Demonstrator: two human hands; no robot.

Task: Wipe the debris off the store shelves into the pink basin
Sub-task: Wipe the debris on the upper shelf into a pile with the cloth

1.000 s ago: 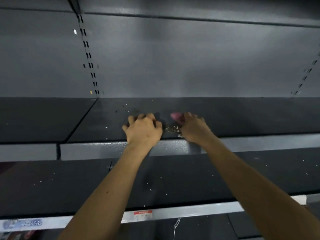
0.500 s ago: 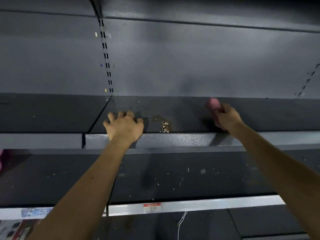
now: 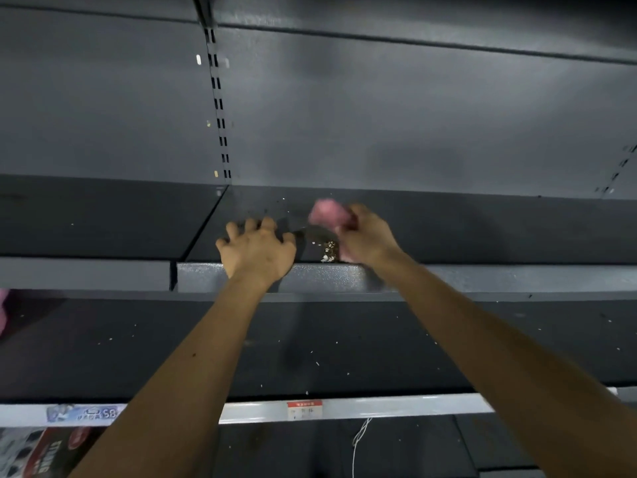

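Note:
Both my hands are up on the dark grey upper shelf (image 3: 482,232). My right hand (image 3: 365,236) grips a pink cloth (image 3: 325,212), blurred, on the shelf top. A small heap of pale debris (image 3: 329,252) lies near the shelf's front edge, just left of that hand. My left hand (image 3: 256,248) rests on the shelf with fingers spread and bent, left of the heap, holding nothing. A sliver of pink (image 3: 3,310) shows at the far left edge; I cannot tell whether it is the basin.
The lower shelf (image 3: 344,343) carries scattered pale specks. Its front rail bears a red-and-white price tag (image 3: 305,408) and a blue label (image 3: 82,414). A slotted upright (image 3: 220,115) runs up the back panel. Packaged goods (image 3: 38,453) sit bottom left.
My right hand with the pink cloth swept right half a second ago and has now come back left to the debris heap. My left hand stays beside the heap.

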